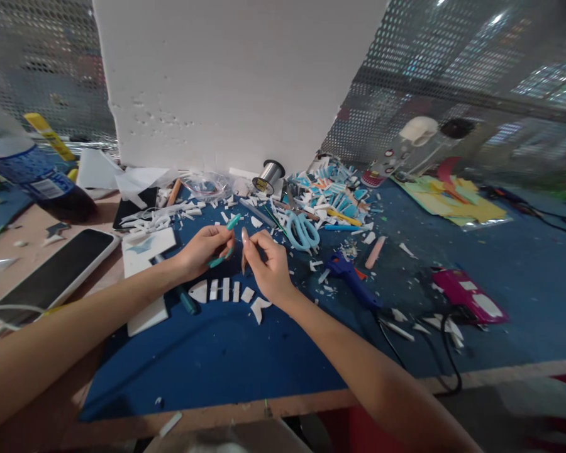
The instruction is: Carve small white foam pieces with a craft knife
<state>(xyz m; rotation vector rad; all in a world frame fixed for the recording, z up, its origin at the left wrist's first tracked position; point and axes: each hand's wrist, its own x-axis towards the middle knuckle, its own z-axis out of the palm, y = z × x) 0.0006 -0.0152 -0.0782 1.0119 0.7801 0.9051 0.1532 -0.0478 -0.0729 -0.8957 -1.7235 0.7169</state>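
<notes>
My left hand (pixel 205 250) is raised over the blue mat, its fingers curled and closed. Slim teal shapes show at its thumb and lower fingertips; whether these are long nails or a held piece I cannot tell. Close beside it, my right hand (pixel 266 261) is pinched, thumb against fingers, and anything in the pinch is too small to make out. Below the hands, white foam pieces lie in a fish-skeleton row: a head (pixel 199 291), several short bars (pixel 225 290) and a forked tail (pixel 259 307). A dark teal cylinder (pixel 187 301) rests left of the row.
Behind are light-blue scissors (pixel 302 231), a wire spool (pixel 268 177) and a scrap heap (pixel 334 182). A blue glue gun (pixel 356 280) with a cord lies right, beyond it a magenta object (pixel 469 296). Left are a phone (pixel 51 277), a drink bottle (pixel 42 182) and a white board (pixel 146 314).
</notes>
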